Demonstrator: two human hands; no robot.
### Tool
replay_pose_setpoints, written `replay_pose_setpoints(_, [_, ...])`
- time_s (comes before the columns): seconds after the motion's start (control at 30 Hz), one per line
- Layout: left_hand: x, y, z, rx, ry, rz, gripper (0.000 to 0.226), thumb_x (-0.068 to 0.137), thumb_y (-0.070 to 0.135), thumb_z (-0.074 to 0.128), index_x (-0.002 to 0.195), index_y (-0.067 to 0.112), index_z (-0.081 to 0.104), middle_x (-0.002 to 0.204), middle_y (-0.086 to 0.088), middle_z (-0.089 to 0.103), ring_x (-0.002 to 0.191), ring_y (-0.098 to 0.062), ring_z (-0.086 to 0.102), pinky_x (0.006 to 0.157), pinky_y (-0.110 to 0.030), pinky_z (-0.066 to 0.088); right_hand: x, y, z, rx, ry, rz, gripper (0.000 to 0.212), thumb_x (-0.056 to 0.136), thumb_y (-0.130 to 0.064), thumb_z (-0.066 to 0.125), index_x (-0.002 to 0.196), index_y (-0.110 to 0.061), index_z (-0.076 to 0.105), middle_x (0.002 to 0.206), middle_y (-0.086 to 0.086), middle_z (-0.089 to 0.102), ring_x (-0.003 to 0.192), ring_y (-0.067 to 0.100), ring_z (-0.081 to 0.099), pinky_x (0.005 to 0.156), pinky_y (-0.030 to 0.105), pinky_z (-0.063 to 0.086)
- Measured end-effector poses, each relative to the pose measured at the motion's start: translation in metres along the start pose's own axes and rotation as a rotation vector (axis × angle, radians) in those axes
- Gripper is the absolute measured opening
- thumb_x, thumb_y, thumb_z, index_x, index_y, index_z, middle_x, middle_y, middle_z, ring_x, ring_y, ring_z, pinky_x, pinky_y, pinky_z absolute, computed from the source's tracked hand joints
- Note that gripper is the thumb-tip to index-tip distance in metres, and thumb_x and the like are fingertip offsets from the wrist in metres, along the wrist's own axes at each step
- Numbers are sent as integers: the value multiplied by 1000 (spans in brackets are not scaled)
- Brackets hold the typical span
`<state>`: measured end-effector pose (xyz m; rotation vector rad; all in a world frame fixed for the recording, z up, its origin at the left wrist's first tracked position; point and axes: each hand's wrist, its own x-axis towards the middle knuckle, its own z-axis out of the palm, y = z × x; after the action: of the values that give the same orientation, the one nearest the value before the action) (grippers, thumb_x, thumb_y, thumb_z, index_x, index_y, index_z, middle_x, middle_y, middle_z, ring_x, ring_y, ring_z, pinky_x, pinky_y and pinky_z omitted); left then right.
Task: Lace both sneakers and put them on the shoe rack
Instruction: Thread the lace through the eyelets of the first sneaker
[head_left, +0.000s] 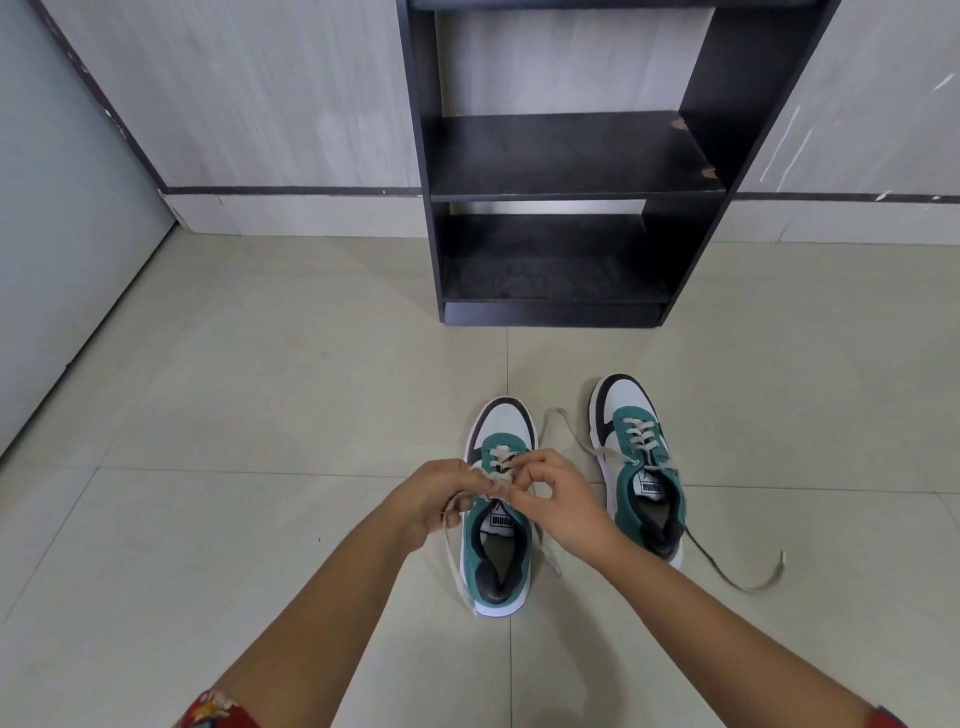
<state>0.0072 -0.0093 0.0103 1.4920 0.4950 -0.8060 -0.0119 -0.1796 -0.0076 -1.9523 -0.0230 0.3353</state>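
Observation:
Two green, white and black sneakers stand side by side on the tiled floor, toes pointing at the rack. Over the throat of the left sneaker my left hand pinches its pale lace, and my right hand pinches the same lace from the other side. Loose lace trails down the shoe's left side. The right sneaker is partly laced, and its lace ends lie slack on the floor to either side. The black shoe rack stands against the wall, shelves bare.
Light floor tiles spread around the shoes. A grey door panel is at the far left. The pale wall with a dark skirting stripe runs behind the rack.

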Motion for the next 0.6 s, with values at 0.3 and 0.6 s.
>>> replay_pose_setpoints(0.3, [10, -26, -19, -582, 40, -138, 26, 86, 20, 58, 63, 15, 47, 64, -3, 64, 52, -11, 57, 42, -20, 40, -23, 12, -15, 868, -15, 345, 33, 93, -11, 39, 88, -6, 71, 81, 5, 65, 54, 10, 54, 43, 18, 40])
replay_pose_setpoints(0.6, [21, -36, -19, -760, 230, -59, 10, 90, -5, 51, 82, -6, 57, 58, -13, 71, 56, -23, 70, 64, -25, 58, -19, 18, -19, 474, 159, 387, 26, 89, -7, 31, 65, -13, 35, 54, 0, 41, 50, 17, 43, 52, 29, 40])
